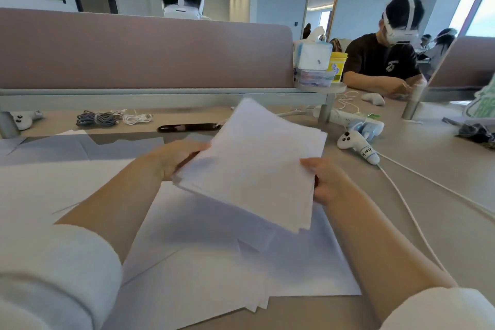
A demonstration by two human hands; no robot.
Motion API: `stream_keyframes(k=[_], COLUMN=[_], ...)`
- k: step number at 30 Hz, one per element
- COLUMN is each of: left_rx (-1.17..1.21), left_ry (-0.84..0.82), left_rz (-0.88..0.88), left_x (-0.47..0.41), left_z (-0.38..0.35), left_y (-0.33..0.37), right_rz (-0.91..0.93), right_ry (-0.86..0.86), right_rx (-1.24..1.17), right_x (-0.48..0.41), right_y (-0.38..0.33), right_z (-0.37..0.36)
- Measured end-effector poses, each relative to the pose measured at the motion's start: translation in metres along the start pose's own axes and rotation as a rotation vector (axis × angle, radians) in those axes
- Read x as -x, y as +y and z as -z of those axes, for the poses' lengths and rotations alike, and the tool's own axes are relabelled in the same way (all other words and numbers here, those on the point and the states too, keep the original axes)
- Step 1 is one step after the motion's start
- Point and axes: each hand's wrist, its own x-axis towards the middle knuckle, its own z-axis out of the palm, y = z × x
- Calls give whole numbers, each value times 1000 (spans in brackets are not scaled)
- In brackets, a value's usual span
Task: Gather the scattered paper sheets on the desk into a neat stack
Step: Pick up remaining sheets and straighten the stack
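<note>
above the bench point(428, 209), mid-gather: holding a partial sheaf of paper sheets point(251, 169) tilted and lifted clear of the loose sheets point(214, 262) fanned out underneath, with more sheets point(53, 182) spread off to the left. judged roughly halfway through, with the sheaf's edges uneven and its near corners stepped.

next, most likely: lowering the sheaf onto the spread sheets or sliding those in beneath it, then tapping the edges square. calls for a light, even grip on both sides, so as not to crease the paper or shed the bottom leaves.

gripping the sheaf's left edge with the left hand point(174, 158), forearm reaching in from the lower left. pinching the right edge with the right hand point(325, 182), thumb on top, fingers hidden below. worth steering clear of the white controller point(356, 146) and white cable point(412, 220) just to the right.
</note>
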Motion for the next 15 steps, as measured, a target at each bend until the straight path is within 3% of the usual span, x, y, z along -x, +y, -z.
stream_keyframes(k=[4,9,13,15], left_rx=[-314,-479,-779,-781], left_ry=[-10,124,256,297], left_rz=[167,138,85,70], left_x=[-22,-46,-51,-55], left_z=[-5,1,-7,-14], left_y=[-16,-21,-19,-20], right_rz=[-139,-48,-79,-73], right_ry=[34,56,74,64], right_rx=[164,81,181,188], right_x=[-2,-10,-9,-6], right_y=[21,17,28,26], right_z=[4,-3,-5,-6])
